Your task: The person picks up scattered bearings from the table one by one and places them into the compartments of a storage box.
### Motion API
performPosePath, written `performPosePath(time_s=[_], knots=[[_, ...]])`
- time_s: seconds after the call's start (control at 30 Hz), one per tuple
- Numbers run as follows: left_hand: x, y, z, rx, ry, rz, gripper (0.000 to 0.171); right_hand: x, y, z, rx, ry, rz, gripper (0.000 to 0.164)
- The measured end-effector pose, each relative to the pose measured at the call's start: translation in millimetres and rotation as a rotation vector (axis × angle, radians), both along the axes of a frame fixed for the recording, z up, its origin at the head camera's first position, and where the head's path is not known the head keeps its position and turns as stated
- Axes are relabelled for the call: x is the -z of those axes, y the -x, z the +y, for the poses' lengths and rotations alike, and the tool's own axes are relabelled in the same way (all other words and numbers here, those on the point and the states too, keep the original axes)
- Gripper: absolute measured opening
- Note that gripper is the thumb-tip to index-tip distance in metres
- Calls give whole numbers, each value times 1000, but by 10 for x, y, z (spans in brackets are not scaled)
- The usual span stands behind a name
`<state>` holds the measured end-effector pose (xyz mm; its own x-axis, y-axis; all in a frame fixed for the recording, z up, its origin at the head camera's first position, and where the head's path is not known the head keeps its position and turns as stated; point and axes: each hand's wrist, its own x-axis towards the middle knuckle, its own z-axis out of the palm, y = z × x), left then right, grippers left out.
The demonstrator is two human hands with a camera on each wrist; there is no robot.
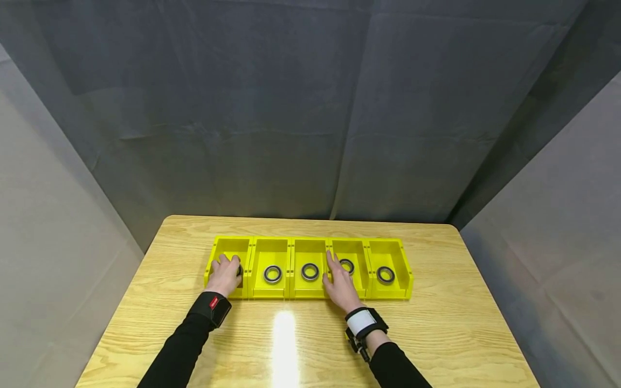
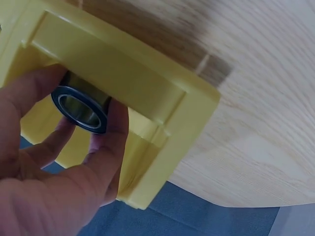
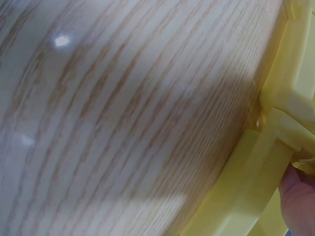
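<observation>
A row of yellow bins stands on the wooden table, with ring-shaped ball bearings in its compartments. At the leftmost compartment, my left hand pinches a bearing between thumb and fingers; the left wrist view shows it tilted just inside the bin's front wall. My right hand reaches over the divider between the middle and fourth compartments, fingers extended. It partly covers the bearing in the fourth compartment. Only one fingertip shows in the right wrist view, close to the yellow wall.
More bearings lie flat in the second, middle and rightmost compartments. The table extends in front of the bins and to both sides. Grey cloth hangs behind the table, with paler panels left and right.
</observation>
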<state>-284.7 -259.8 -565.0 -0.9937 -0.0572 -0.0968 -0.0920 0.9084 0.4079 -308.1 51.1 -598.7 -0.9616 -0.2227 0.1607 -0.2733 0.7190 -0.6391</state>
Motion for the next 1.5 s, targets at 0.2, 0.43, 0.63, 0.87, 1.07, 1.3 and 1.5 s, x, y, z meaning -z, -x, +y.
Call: performPosePath(time_s=[0.2, 0.43, 0.63, 0.87, 1.07, 1.3, 1.5], knots=[[48, 53, 27, -11, 9, -3, 36, 4, 4, -6, 2, -5, -17, 67], [82, 80, 48, -10, 12, -26, 37, 4, -3, -12, -6, -18, -11, 68], [125, 82, 32, -2, 8, -37, 38, 2, -7, -12, -12, -20, -12, 67], [160, 107, 26, -4, 7, -71, 41, -3, -10, -9, -16, -19, -7, 67], [165, 109, 31, -10, 7, -88, 43, 7, -16, -11, -18, -21, 4, 67], [186, 164, 105, 12, 22, -70, 42, -2, -52, 50, 12, -15, -4, 67], [216, 121, 103, 15, 30, -38, 40, 7, -38, 58, 4, -9, -15, 69]])
